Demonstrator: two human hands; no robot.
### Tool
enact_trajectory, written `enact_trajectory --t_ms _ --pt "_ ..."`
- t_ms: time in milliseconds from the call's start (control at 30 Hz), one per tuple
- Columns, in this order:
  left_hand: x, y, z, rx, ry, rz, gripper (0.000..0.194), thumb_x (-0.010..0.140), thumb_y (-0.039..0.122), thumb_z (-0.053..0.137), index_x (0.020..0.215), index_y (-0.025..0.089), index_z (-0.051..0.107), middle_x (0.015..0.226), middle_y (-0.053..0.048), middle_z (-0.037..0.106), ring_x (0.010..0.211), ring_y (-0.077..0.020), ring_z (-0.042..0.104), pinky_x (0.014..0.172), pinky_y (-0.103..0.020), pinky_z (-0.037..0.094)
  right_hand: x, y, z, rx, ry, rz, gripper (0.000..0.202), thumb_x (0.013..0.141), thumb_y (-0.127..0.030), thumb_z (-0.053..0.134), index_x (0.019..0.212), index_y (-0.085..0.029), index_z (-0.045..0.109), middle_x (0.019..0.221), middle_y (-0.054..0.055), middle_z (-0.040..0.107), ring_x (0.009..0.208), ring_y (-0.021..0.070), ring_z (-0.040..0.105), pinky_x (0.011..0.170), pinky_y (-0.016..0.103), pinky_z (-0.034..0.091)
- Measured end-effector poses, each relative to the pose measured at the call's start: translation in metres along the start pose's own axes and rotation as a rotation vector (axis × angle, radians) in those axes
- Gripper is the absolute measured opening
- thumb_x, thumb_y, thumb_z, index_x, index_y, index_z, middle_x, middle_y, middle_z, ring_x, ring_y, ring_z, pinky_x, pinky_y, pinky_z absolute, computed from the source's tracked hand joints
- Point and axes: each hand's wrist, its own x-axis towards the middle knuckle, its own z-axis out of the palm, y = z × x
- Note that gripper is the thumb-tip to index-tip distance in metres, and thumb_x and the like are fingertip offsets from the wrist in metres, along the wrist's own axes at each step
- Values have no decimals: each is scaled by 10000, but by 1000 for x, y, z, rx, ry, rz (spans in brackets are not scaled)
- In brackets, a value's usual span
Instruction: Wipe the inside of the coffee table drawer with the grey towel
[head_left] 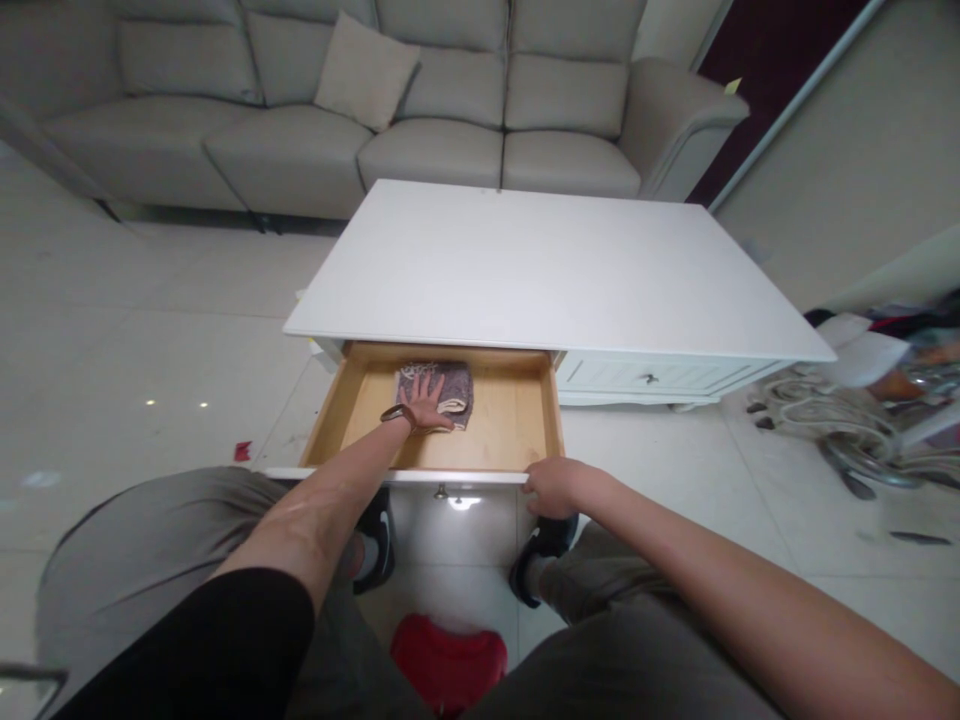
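Observation:
A folded purple-grey cloth (459, 385) with pale fringes lies inside the pulled-out wooden drawer (510, 430) of a white coffee table (555, 270). My left hand (426, 403) rests flat on the cloth with its fingers spread; a bracelet or watch circles that wrist. At the drawer's front right corner, my right hand (553, 487) has its fingers wrapped over the white front edge. The drawer's small knob (441, 491) shows between my two arms.
A grey sofa (435, 150) with a beige cushion (366, 72) stands behind the table. A closed drawer (649, 377) is on the right. Piled items (892, 390) lie at the far right. A red seat (448, 662) is below, between my legs.

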Motion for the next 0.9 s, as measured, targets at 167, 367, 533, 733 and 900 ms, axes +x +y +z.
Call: enact_trajectory --t_ms 167,367,533,733,900 --pt "13 92 -1 -62 -40 150 1422 561 792 735 1633 334 -79 1689 -80 -210 1524 -400 -244 1191 -704 -49 2 -3 -4 -34 -25 14 448 898 -377 572 1238 -141 744 1225 211 715 1118 317 689 911 381 527" --pt "13 181 2 -178 -73 254 1291 599 809 665 1631 411 -2 1699 -24 -205 1498 -405 -299 1148 -754 -110 4 0 -3 -37 -24 -5 436 909 -397 564 1224 -160 751 1220 198 721 1119 306 691 939 384 519" --pt "5 179 5 -171 -123 303 1138 676 870 528 1632 417 109 1728 3 -91 1539 -394 -227 1161 -749 -105 6 1 -2 -37 -31 -8 437 917 -404 558 1226 -164 752 1220 191 724 1116 296 693 935 367 512" --pt "1 166 -15 -183 -30 327 631 867 616 487 1460 401 464 1626 -63 335 1503 -386 231 1169 -684 233 3 -3 -12 -49 -53 -15 424 931 -385 540 1187 -139 770 1203 195 733 1115 297 695 929 352 509" --pt "-19 168 -10 -75 -166 383 644 680 508 782 1266 359 561 1571 -104 374 1450 -433 289 1097 -733 285 0 -9 -18 -85 -63 2 411 942 -359 518 1145 -121 785 1189 190 740 1115 290 696 926 333 507"
